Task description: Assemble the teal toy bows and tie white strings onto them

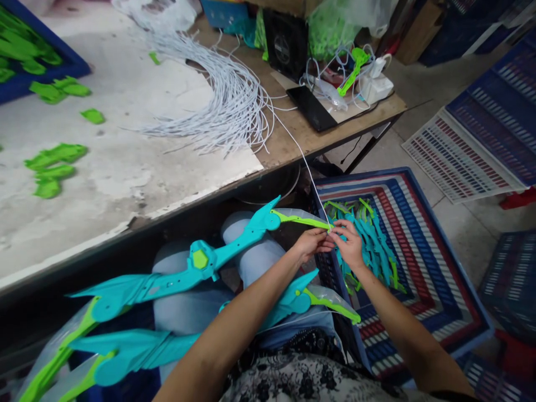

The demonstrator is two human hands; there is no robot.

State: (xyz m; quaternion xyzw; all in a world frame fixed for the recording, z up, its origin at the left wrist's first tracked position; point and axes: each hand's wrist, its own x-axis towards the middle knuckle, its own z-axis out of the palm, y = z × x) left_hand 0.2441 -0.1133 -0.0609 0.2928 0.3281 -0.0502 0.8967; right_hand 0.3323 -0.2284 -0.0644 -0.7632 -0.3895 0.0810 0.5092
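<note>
Left hand [313, 243], right hand [350, 245] pinching cord [312, 177] at tip [305, 220] of bow [204, 260]; bow runs left across knees [260, 261], long axis slanting down-left; left hand nearer its middle.

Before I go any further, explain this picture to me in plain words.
No machine here, just a person's two bare hands, seen by one camera worn on the head, looking forward and down. The left hand and right hand meet at the green tip of a turquoise bow-shaped piece stretching over the knees. A white cord reaches their fingertips; which hand pinches what is too small to tell. A second piece lies nearer the body, partly hidden by the left forearm. The table bears a bundle of white cords and loose green parts. At right, a striped basket holds more turquoise-and-green pieces.
</note>
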